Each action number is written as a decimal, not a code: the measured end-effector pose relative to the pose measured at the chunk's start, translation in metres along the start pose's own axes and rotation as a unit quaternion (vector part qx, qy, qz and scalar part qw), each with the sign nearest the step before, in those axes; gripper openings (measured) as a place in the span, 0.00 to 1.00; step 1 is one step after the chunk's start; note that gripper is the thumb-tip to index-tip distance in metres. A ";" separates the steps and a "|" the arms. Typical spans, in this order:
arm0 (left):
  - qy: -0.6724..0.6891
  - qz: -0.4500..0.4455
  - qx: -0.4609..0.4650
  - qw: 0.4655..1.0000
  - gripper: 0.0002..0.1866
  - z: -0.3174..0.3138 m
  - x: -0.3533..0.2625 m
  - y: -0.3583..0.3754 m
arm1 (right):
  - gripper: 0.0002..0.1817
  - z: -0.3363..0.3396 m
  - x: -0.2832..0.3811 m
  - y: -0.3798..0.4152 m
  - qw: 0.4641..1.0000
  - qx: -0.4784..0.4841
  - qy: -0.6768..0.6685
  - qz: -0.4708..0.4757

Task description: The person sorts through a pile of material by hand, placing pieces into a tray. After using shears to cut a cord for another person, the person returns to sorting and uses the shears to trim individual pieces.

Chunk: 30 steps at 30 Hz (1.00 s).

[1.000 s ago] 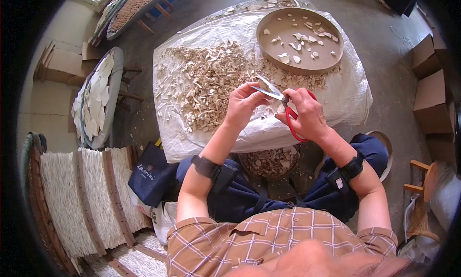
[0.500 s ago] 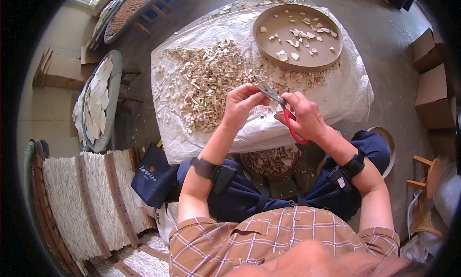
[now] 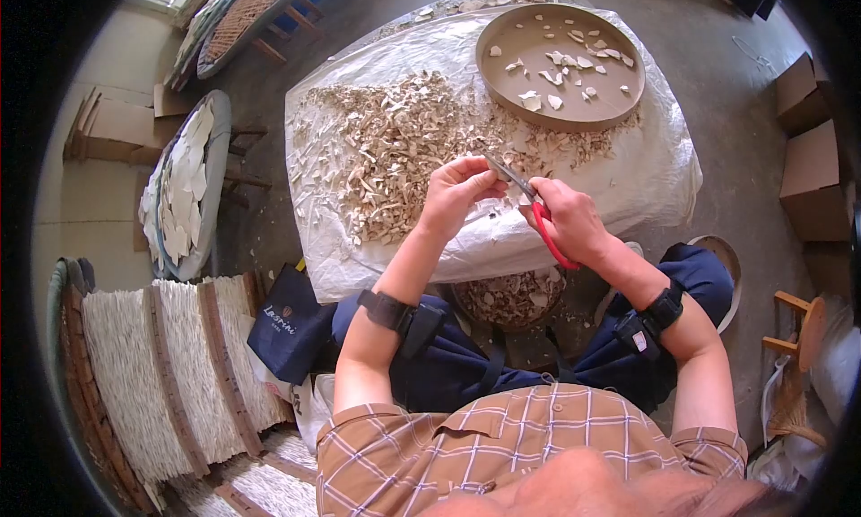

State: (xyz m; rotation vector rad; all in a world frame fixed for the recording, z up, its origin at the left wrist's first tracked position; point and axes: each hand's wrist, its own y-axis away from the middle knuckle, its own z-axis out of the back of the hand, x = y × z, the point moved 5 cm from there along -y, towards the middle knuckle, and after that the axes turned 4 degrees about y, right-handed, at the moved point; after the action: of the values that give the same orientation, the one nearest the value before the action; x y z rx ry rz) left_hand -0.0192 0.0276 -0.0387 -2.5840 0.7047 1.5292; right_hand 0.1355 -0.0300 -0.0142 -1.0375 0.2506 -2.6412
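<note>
My right hand (image 3: 570, 219) is closed round the red handles of a pair of scissors (image 3: 543, 225). Their metal blades point up and left, close to the fingertips of my left hand (image 3: 462, 194). Those left fingers are pinched together; what sits between them is too small or hidden to name. Both hands are above the near part of a white sheet (image 3: 601, 190). Just beyond my left hand spreads a heap of small pale and brown dried flakes (image 3: 386, 149). A round shallow tray (image 3: 511, 46) with scattered whitish pieces stands at the back right of the sheet.
Below the sheet's front edge, a round container of flakes (image 3: 511, 300) sits between my knees. Racks of packed white strips (image 3: 126, 382) and a dark blue bag (image 3: 285, 324) are at the left. Cardboard boxes (image 3: 812, 181) and a wooden stool (image 3: 810, 322) stand at the right.
The scissors' blades look closer together and have shifted slightly at the left fingertips. Both hands keep nearly the same place, and the whole view has moved a little.
</note>
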 end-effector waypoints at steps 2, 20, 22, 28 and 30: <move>-0.002 0.006 -0.002 1.000 0.07 -0.001 -0.001 -0.001 | 0.16 -0.003 -0.003 0.000 1.000 0.002 0.002 -0.002; 0.253 -0.016 0.019 0.967 0.07 0.006 0.009 -0.010 | 0.22 0.001 0.005 -0.003 0.998 -0.050 0.034 -0.017; 0.263 -0.013 0.016 0.964 0.07 0.001 0.009 -0.009 | 0.23 0.002 0.005 -0.004 0.998 -0.056 0.027 -0.013; 0.277 -0.009 0.007 0.961 0.06 -0.007 0.011 -0.010 | 0.22 -0.002 0.004 -0.002 0.998 -0.061 -0.016 -0.021; 0.272 -0.015 0.007 0.962 0.05 -0.004 0.013 -0.012 | 0.22 -0.004 0.003 -0.002 0.997 -0.067 -0.016 -0.018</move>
State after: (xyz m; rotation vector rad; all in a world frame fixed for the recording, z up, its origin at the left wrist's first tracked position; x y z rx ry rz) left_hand -0.0052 0.0323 -0.0500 -3.0065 0.6950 0.7873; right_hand 0.1300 -0.0291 -0.0146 -1.1359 0.4091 -2.6679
